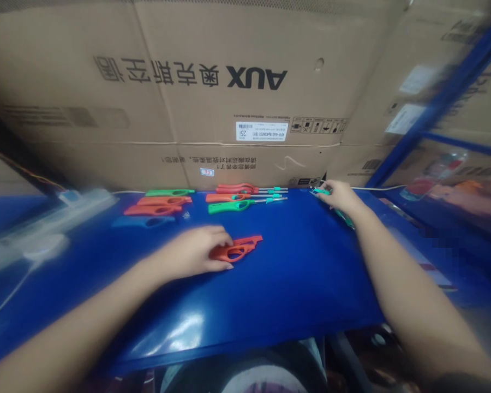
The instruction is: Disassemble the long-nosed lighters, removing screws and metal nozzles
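Observation:
My left hand (202,248) is closed around the grip end of an orange lighter casing (239,251), its trigger loop and narrow front showing above the blue table. At the back right my right hand (341,196) pinches a small green part (321,191) with something thin and shiny by it. More green pieces (346,219) lie partly hidden under that wrist. Between the hands, against the cardboard, lie several lighters with metal rods, among them a green lighter (231,206) and an orange lighter (225,197).
Farther left lie a green casing (167,192), orange casings (157,209) and a blue casing (145,221). A white power strip (82,210) runs along the left. A cardboard wall (188,120) closes the back. Behind a blue frame bar at right lies a plastic bottle (437,174).

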Tool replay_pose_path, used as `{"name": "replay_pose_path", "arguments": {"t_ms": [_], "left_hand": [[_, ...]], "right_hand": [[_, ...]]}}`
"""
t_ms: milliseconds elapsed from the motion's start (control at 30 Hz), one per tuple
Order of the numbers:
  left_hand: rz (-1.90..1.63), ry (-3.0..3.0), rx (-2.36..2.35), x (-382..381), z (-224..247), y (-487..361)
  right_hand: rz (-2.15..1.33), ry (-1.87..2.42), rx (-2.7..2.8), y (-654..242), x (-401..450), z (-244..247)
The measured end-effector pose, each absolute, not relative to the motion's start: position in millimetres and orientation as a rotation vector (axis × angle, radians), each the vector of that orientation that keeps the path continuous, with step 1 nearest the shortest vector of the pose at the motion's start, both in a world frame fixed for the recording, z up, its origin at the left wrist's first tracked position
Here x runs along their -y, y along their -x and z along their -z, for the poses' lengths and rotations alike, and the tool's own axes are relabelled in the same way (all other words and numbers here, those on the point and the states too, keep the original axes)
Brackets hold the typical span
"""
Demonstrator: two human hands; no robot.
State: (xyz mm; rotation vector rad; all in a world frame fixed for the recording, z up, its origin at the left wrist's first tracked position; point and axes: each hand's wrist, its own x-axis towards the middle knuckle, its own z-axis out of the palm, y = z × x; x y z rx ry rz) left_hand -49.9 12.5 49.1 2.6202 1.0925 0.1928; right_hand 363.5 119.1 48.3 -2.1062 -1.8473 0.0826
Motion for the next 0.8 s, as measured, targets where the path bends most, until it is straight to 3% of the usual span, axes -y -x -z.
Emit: {"name": "replay_pose_path", "arguments": {"t_ms": [133,467,800], "left_hand": [[-0.189,-2.587,-1.106,-10.0,-52.1,49.5],[-0.277,-2.431,-1.082,-12.1,-51.2,48.5],[-0.421,-2.471,-1.078,-13.5,-35.0,41.7]], "right_hand": [[0.128,2.077,1.668,-375.7,-127.8,-44.3],[0.133,2.059,1.572,-393.5,-130.8,-38.2],[0.122,1.785,1.889,-350.0,-121.9,-50.9]]}}
